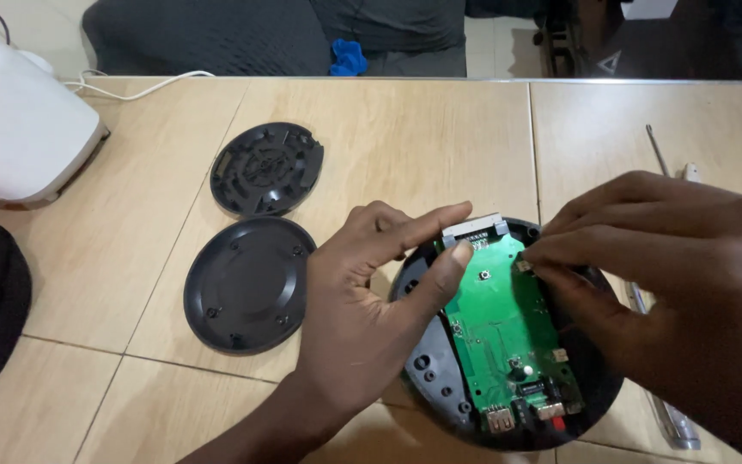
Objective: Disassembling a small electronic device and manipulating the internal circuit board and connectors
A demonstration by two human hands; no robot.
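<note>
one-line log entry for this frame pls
left hand: grips green circuit board | right hand: fingertips on board | board: in round black plastic shell

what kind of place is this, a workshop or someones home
Probably a home or small informal repair spot, not a fitted workshop. The work is done on a tiled surface, with a green circuit board in an opened round black casing, two removed black covers and a screwdriver beside it.

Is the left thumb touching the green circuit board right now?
Touching. The head view shows the left hand's thumb tip pressed on the upper left edge of the green circuit board, with no gap visible between them.
</note>
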